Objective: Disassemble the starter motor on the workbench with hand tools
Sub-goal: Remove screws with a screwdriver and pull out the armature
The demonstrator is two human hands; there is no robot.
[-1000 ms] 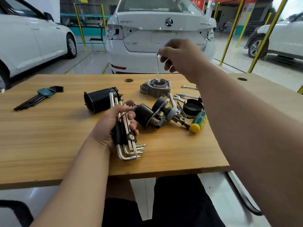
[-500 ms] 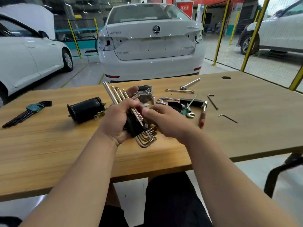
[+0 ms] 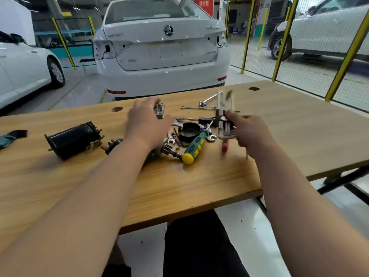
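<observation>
Workshop bay, white car point(image 3: 163, 48) parked behind the wooden desk point(image 3: 199, 186), and the starter motor point(image 3: 75, 136) is lying in pieces across it. Its black casing point(image 3: 63, 141) is resting on its side at nine o'clock of the tool pile, with a small terminal block point(image 3: 111, 145) just beside it. The geared shaft point(image 3: 171, 151) is poking out from under the left forearm.

Left hand point(image 3: 147, 120) is hovering with fingers spread, just in front of the aluminium end housing point(image 3: 159, 110) at twelve o'clock; touching or not, I cannot tell. Right hand point(image 3: 249, 130), at three o'clock, is gripping the hex key set point(image 3: 224, 124), all blurred.

Green screwdriver point(image 3: 194, 146), black cap point(image 3: 189, 130) and spanners point(image 3: 197, 107) are lying between the hands.

Judging by this, the main separation is looking done. The shaft assembly and housing seem to be what is left to strip.
</observation>
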